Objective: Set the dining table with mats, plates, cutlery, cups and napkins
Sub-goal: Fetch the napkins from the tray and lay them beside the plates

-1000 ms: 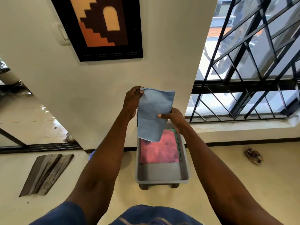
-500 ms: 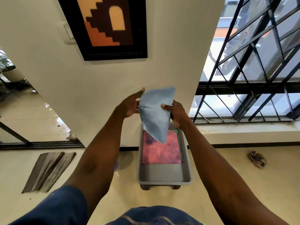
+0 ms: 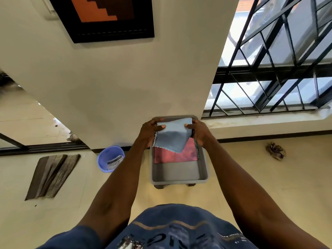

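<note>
- A brown mat (image 3: pixel 52 175) lies flat on the floor (image 3: pixel 251 177) at the far left.
- A picture (image 3: pixel 107 17) in a dark frame hangs on the wall (image 3: pixel 125 87) above.
- A small purple tub (image 3: pixel 110 158) sits on the floor at the foot of the wall, just left of the person's left arm, with a label showing inside it.
- The left hand (image 3: pixel 149 133) has its grip closed on the left edge of the blue napkin (image 3: pixel 172 137), thumb on top.
- The napkin hangs between both hands, over the far end of the grey tray (image 3: pixel 179 175), one corner drooping toward the pink cloth (image 3: pixel 177 155) that lies in the tray.
- A green-edged cloth (image 3: pixel 197 150) peeks out along the pink one's right side.
- The right hand (image 3: pixel 197 133) pinches the napkin's right edge the same way.
- The barred window (image 3: pixel 278 69) fills the right, and a crumpled rag (image 3: pixel 275 150) lies on the floor below it.
</note>
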{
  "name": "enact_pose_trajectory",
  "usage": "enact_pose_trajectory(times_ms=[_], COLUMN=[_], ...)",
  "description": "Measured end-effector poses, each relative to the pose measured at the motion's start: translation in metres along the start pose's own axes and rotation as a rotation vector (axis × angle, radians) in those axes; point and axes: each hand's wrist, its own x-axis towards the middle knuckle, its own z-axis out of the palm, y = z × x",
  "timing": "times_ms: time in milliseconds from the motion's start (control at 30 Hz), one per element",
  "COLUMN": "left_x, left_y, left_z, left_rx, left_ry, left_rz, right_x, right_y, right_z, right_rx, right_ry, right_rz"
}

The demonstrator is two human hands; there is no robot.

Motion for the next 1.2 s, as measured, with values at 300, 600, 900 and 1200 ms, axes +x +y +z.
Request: enact_pose_trajectory(times_ms=[300,600,900,1200], left_x=[0.008,0.009,0.014,0.014], left_y=[0.001,0.006,0.023,0.037], left_z=[0.007,0.013,0.009,0.014], left_rx=[0.043,0.078,0.218,0.228], left_ry=[0.095,0.191,0.179,0.203], left_rz=[0.052,0.122,0.173,0.225], right_x=[0.004,0.004,0.004,0.001], right_y=[0.013,0.000,-0.012,-0.028], right_z=[-0.006,-0.005,-0.007,0.001], right_rx=[0.057,-0.020,-0.041,0.122], right_ry=[0.071,0.144,0.162,0.163], right_rz=[-0.086,-0.200,-0.218,-0.218])
